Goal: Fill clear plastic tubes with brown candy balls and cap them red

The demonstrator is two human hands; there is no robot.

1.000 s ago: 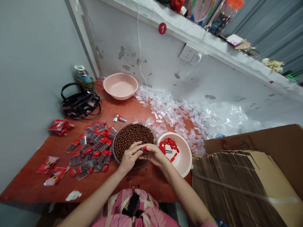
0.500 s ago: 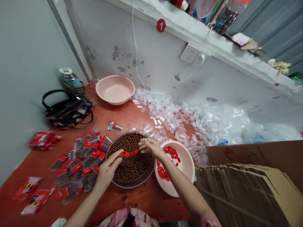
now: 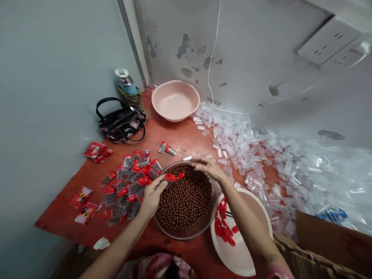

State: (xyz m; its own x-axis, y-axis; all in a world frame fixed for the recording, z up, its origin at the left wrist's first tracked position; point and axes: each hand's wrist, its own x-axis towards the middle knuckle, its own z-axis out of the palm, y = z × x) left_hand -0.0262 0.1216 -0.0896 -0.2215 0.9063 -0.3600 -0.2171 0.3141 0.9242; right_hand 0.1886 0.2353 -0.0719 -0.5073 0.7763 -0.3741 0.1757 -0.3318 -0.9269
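My left hand (image 3: 151, 195) is closed on a small red scoop (image 3: 173, 177), held over the near-left rim of a clear bowl (image 3: 178, 231) full of brown beads (image 3: 186, 199). My right hand (image 3: 207, 166) reaches over the bowl's far rim, fingers curled down, near a clear little tube (image 3: 186, 157) on the red table (image 3: 174, 141); whether it holds anything is hidden. A pink bowl (image 3: 252, 248) with red caps (image 3: 223, 226) sits to the right under my right forearm.
Several filled red-capped tubes (image 3: 129, 184) lie left of the bead bowl, red packets (image 3: 84, 203) further left. A heap of clear empty tubes (image 3: 247, 151) spreads along the wall. An empty pink basin (image 3: 175, 100), a black bag (image 3: 122, 122) and a bottle (image 3: 125, 81) stand at the back. Cardboard (image 3: 334, 244) is at right.
My hands have separated: the left keeps the red scoop over the beads, the right has reached out to the bowl's far rim. The camera has moved closer and tilted down.
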